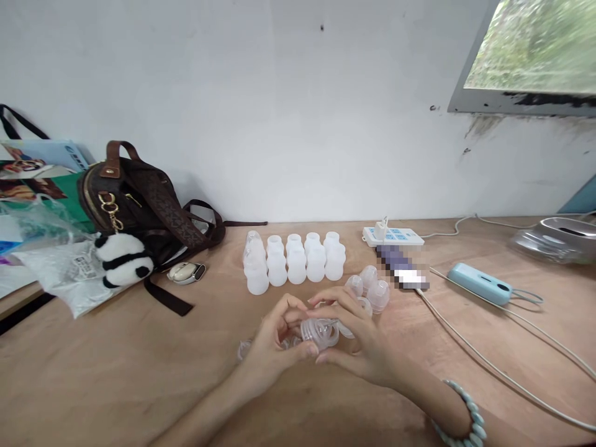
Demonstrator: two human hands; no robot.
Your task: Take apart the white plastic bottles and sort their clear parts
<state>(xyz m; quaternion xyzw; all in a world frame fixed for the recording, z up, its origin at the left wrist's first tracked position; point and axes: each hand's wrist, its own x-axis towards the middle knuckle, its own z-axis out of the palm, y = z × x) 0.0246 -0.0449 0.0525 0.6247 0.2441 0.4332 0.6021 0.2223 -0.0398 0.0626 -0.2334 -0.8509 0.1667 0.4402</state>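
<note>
Both my hands meet over the wooden table (116, 379) near its front middle. My left hand (274, 344) and my right hand (356, 344) have their fingers pinched around a small clear plastic cap (320, 332). Just behind them stands a row of several white translucent bottles (295, 261). Several clear dome-shaped caps (370, 288) lie to the right of the bottles, close to my right hand. More clear caps (243, 351) lie under and left of my left hand, partly hidden. A pale bead bracelet (465, 416) is on my right wrist.
A brown handbag (135, 205) with a panda plush (123, 261) sits at the back left, beside plastic bags (56, 261). A white power strip (393, 236), a blurred object, a light-blue device (479, 284) and white cables (503, 366) lie on the right. A clear container (554, 239) is at far right.
</note>
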